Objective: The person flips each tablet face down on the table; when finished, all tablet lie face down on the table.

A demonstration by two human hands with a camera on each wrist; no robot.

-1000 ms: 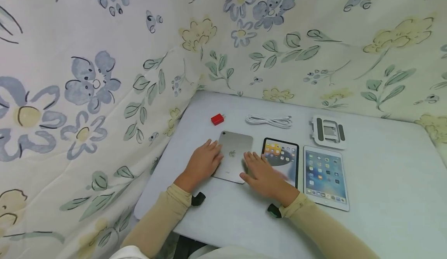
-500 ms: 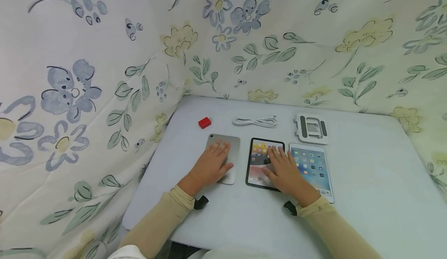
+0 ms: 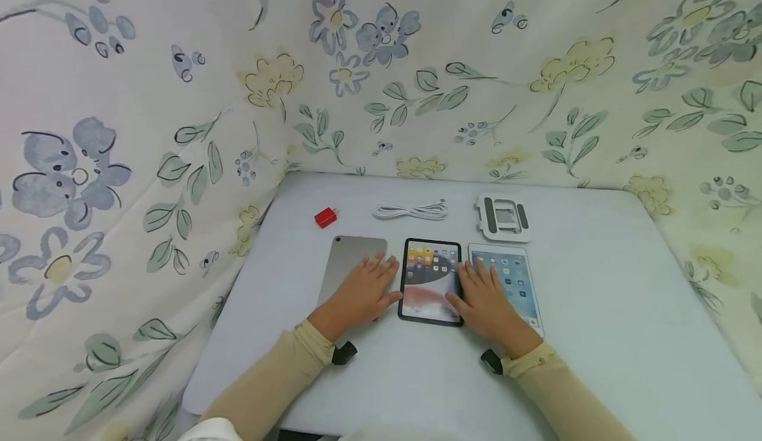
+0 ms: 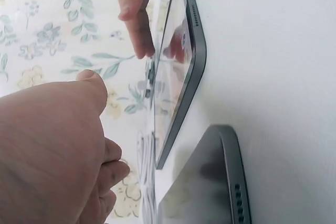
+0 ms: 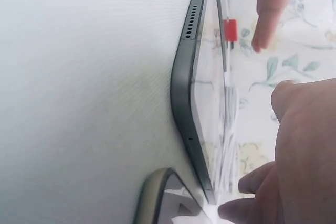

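Three tablets lie side by side on the white table. At left, a grey tablet is back up and partly hidden by my left hand, whose fingers extend over its right side, with the thumb at the middle tablet's left edge. The dark-framed middle tablet lies screen up with its display lit. My right hand, fingers extended, is over the gap at its right edge and covers part of the white tablet, also lit. In the left wrist view, my left hand hovers above the tablets, holding nothing.
Behind the tablets lie a red charger plug, a coiled white cable and a white folding stand. A floral curtain hangs along the back and left of the table.
Both hands have moved right, from the sides of the grey tablet to either side of the middle one. The head view has turned right; the tablets have stayed put on the table.
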